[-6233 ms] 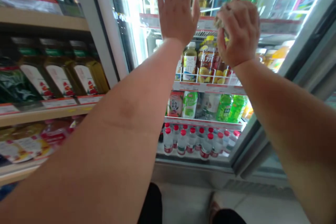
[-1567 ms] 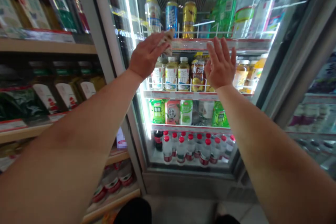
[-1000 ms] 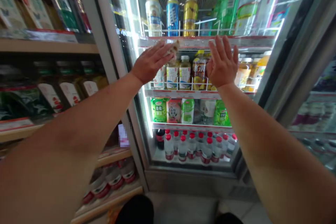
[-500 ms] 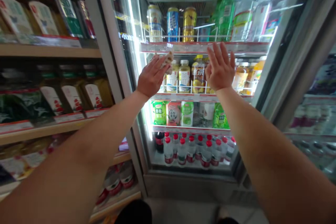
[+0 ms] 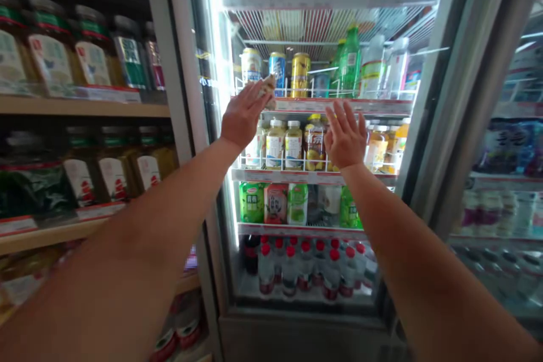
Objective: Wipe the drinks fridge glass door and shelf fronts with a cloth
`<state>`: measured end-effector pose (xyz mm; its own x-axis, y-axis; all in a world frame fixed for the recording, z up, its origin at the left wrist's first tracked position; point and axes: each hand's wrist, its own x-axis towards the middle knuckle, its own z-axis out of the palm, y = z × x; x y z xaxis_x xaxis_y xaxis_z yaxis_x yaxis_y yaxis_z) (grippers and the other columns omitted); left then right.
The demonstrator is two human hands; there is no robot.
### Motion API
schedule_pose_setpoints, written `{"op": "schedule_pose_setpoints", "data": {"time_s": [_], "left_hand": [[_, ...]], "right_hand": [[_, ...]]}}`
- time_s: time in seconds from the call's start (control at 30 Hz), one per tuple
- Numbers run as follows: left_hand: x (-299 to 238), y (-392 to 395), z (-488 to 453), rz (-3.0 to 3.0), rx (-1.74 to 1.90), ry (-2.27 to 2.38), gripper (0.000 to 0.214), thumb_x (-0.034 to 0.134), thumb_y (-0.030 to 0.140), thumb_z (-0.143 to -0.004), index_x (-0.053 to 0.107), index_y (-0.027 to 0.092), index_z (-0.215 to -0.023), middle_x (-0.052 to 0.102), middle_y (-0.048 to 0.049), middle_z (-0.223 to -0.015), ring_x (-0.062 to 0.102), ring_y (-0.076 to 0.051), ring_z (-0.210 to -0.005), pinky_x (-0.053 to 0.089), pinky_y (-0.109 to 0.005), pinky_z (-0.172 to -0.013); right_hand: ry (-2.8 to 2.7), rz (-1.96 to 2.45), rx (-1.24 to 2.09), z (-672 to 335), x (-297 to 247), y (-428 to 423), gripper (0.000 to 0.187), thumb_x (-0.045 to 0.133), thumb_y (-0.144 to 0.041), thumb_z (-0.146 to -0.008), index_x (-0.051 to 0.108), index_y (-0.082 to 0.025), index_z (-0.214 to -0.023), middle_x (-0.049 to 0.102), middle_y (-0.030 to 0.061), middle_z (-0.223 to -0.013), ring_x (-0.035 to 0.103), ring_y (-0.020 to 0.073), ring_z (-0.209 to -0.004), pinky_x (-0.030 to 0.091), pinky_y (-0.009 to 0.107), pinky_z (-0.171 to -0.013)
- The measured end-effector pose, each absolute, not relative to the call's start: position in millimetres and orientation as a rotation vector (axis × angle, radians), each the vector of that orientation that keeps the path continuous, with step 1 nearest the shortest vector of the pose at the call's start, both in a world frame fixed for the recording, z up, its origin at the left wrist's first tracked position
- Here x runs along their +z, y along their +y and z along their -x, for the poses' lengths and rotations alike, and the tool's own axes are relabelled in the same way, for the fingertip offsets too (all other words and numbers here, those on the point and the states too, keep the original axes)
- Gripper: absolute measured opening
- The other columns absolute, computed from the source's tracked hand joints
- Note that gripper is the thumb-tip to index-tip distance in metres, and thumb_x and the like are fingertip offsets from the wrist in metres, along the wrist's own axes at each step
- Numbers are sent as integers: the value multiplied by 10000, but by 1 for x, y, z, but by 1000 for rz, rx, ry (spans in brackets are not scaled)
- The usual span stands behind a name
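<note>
My left hand [image 5: 242, 116] presses a crumpled, light-coloured cloth [image 5: 268, 90] to the glass door of a lit drinks fridge [image 5: 246, 319]. The cloth sticks out past the fingertips, over the strip below the row of cans. To the right, my right hand [image 5: 347, 138] lies against the glass with fingers outstretched, holding nothing. Behind it, partly hidden, are a tea bottle with a yellow cap [image 5: 314, 144] and orange drink bottles [image 5: 376, 147]. Behind the glass near the cloth stand a blue can [image 5: 277, 70] and a gold can [image 5: 300, 74].
Wooden shelves [image 5: 85, 106] with large bottles run along the left. Low in the fridge are green cartons [image 5: 251, 203] and several red-capped water bottles [image 5: 289, 271]. A metal door frame [image 5: 470, 96] stands at the right, beside another stocked cooler.
The view has tilted upward, so the fridge sits lower in the picture. My left hand with the cloth has moved up the glass. My right hand stays near the same spot.
</note>
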<state>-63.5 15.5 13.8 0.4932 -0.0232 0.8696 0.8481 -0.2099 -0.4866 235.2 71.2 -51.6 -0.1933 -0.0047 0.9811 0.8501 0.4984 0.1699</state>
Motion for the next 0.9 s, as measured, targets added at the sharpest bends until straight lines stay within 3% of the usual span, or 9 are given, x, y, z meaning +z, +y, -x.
{"op": "schedule_pose_setpoints", "data": {"time_s": [0.1, 0.23, 0.33, 0.47, 0.63, 0.8, 0.9], "left_hand": [[-4, 27, 33, 1521, -1138, -776, 451, 308, 185, -1079, 504, 218, -1484, 366, -59, -1620, 233, -257, -1537, 288, -527, -1269], [-41, 19, 6, 1734, -910, -684, 409, 371, 145, -1073, 601, 271, -1387, 508, -17, -1529, 316, -193, -1506, 383, -461, -1234], [-38, 10, 4, 1918, -682, -557, 387, 421, 119, -1066, 627, 285, -1349, 566, -1, -1477, 391, -185, -1469, 437, -447, -1196], [-1, 16, 2, 1831, -851, -665, 491, 349, 80, -1036, 586, 293, -1410, 488, 9, -1544, 333, -216, -1502, 387, -484, -1225], [14, 38, -25, 1626, -1164, -878, 497, 319, 124, -1026, 526, 202, -1471, 370, -40, -1615, 222, -265, -1542, 248, -488, -1282], [-6, 44, -60, 1636, -1101, -797, 471, 246, 335, -1097, 518, 190, -1453, 391, -76, -1590, 240, -257, -1536, 264, -471, -1276], [-16, 46, -85, 1641, -1147, -785, 532, 225, 414, -1097, 384, 158, -1535, 302, -115, -1632, 146, -259, -1559, 215, -480, -1289]], "right_hand": [[-1564, 722, -920, -235, -53, 72, 583, 379, -222, -968, 414, -242, -1550, 371, 27, -1622, 284, 228, -1538, 228, 548, -1263], [-1572, 705, -901, -235, -53, 73, 600, 401, -218, -961, 397, -254, -1559, 366, 21, -1623, 285, 233, -1538, 223, 565, -1263], [-1577, 712, -889, -235, -52, 73, 591, 402, -226, -964, 409, -253, -1554, 366, 22, -1623, 287, 233, -1537, 227, 563, -1262], [-1585, 714, -872, -235, -51, 70, 582, 393, -219, -966, 422, -244, -1546, 378, 31, -1619, 288, 227, -1537, 234, 549, -1260], [-1596, 699, -839, -236, -51, 69, 563, 384, -227, -968, 445, -229, -1527, 403, 42, -1609, 293, 225, -1534, 213, 540, -1264], [-1598, 672, -852, -237, -51, 68, 643, 452, -474, -987, 380, -200, -1564, 399, 76, -1608, 305, 257, -1529, 216, 540, -1259], [-1605, 668, -863, -237, -51, 70, 680, 430, -494, -982, 331, -197, -1586, 383, 67, -1618, 287, 246, -1536, 204, 531, -1269]]}}
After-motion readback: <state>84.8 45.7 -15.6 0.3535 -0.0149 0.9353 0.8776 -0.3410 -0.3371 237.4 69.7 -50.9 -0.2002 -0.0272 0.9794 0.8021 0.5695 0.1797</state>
